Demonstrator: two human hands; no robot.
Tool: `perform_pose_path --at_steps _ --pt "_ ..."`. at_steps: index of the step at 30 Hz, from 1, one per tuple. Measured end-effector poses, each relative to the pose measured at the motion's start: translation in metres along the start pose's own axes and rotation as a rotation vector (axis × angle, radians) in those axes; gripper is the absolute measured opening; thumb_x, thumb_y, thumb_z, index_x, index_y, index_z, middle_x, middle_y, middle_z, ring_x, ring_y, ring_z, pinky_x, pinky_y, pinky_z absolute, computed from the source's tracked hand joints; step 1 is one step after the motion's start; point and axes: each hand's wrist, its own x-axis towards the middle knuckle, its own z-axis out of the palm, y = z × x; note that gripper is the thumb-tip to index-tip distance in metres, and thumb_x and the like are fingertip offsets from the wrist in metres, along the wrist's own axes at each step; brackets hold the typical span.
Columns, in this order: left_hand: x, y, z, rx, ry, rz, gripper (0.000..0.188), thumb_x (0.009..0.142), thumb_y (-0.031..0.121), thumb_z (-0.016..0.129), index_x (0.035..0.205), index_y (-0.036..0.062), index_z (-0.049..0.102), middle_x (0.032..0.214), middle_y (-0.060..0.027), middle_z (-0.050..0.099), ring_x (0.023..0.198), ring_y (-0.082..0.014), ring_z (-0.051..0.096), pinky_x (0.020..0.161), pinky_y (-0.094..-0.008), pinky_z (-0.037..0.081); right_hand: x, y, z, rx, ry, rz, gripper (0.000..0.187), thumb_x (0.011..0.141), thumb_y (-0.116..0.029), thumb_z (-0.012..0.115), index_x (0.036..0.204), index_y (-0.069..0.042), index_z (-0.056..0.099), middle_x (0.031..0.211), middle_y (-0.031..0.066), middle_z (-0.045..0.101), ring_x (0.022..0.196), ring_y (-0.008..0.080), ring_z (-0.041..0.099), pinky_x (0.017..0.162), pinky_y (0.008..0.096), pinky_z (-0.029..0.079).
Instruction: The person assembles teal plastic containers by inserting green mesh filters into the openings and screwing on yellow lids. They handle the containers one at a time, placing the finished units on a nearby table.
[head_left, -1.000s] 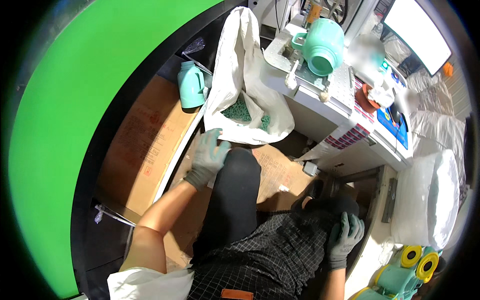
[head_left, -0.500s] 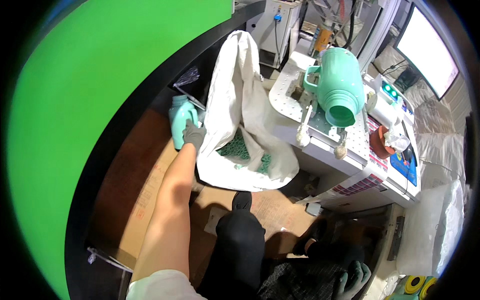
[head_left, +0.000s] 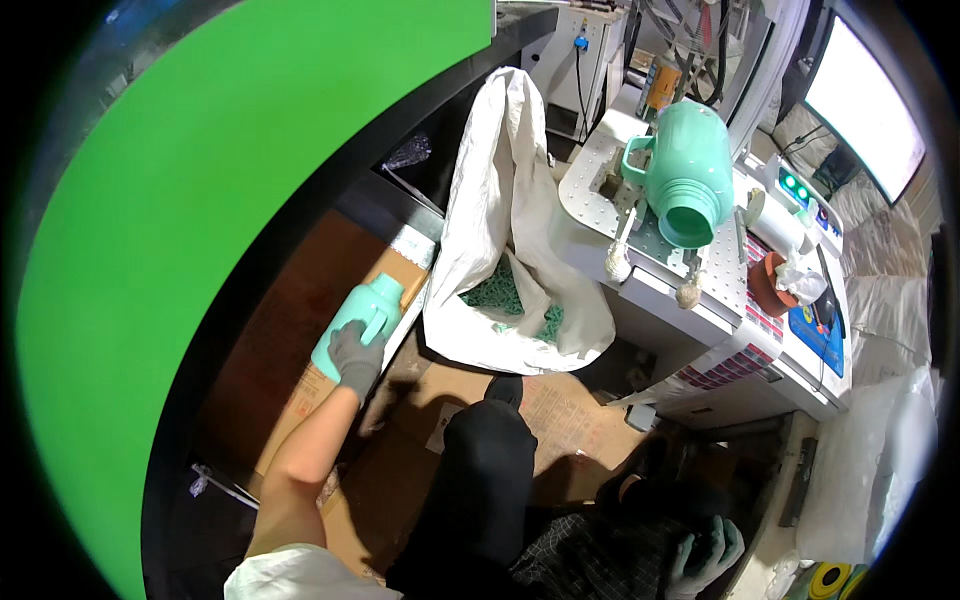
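My left hand (head_left: 356, 352), in a grey glove, is closed on a mint-green plastic thermos jug (head_left: 347, 306) beside its side handle. The jug tilts, its threaded neck pointing away to the right, over a cardboard surface at the left. My right hand (head_left: 708, 560), also gloved, rests by my dark clothing at the lower right. Its fingers are loosely bent and apart, and I see nothing in them. A second mint-green jug (head_left: 690, 160) lies on the perforated metal plate (head_left: 590, 195) of the bench, its open mouth facing me.
Between the hands' side and the bench stands a white sack (head_left: 460, 325) with green shavings inside. A green panel (head_left: 200, 200) with a black edge curves along the left. On the bench are a brown tape roll (head_left: 768, 285) and a monitor (head_left: 868, 105). Cardboard (head_left: 560, 415) covers the floor.
My left hand has brought the jug nearer to me, from beside the sack's left edge, and the jug has gone from upright to tilted. My right hand has stayed about where it was.
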Motion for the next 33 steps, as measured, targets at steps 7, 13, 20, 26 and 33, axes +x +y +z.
perform_pose_path --at_steps 7,13,20,26,33 --pt "-0.099 0.11 -0.188 -0.465 0.204 0.594 0.031 0.08 0.009 0.078 0.103 0.0025 0.058 0.1 -0.0153 0.061 0.097 -0.0349 0.059 0.083 -0.0442 0.05 -0.018 -0.042 0.018 0.727 -0.156 0.103 0.062 0.082 -0.024 0.081 0.133 0.002 0.06 0.138 0.0224 0.052 0.127 0.0372 0.051 0.11 0.048 0.041" --pt "-0.168 0.218 -0.267 -0.867 -0.187 1.313 0.048 0.07 0.002 0.072 0.116 0.0125 0.062 0.118 -0.013 0.065 0.105 -0.035 0.066 0.088 -0.0472 0.055 0.001 -0.125 -0.032 1.115 0.248 0.154 0.141 0.062 -0.074 0.088 0.16 0.004 0.023 0.162 0.0219 0.033 0.148 0.0375 0.036 0.122 0.0533 0.029" --pt "-0.269 0.253 -0.235 -0.722 -0.685 1.245 0.063 0.08 0.008 0.063 0.143 0.006 0.052 0.143 -0.0213 0.055 0.135 -0.0442 0.051 0.117 -0.0529 0.038 -0.066 -0.107 -0.082 1.083 0.128 0.462 0.044 0.074 -0.003 0.077 0.116 0.006 0.066 0.102 0.0141 0.067 0.1 0.0273 0.065 0.096 0.04 0.052" --pt "-0.358 0.254 -0.243 -0.808 -1.033 1.588 0.094 0.076 0.042 0.084 0.155 0.0141 0.041 0.162 -0.027 0.031 0.14 -0.0482 0.047 0.115 -0.0653 0.038 -0.105 -0.092 -0.057 1.076 0.224 0.64 0.053 0.091 -0.023 0.076 0.132 0.001 0.051 0.118 0.0107 0.061 0.107 0.0182 0.059 0.097 0.0371 0.049" --pt "-0.334 0.274 -0.207 -0.842 -0.843 1.379 0.097 0.067 0.033 0.092 0.145 0.0007 0.045 0.118 -0.0163 0.067 0.102 -0.0372 0.068 0.092 -0.0487 0.054 -0.087 -0.065 -0.09 1.068 0.111 0.513 0.023 0.092 -0.006 0.058 0.112 0.004 0.067 0.114 0.0161 0.067 0.1 0.0247 0.065 0.089 0.037 0.053"
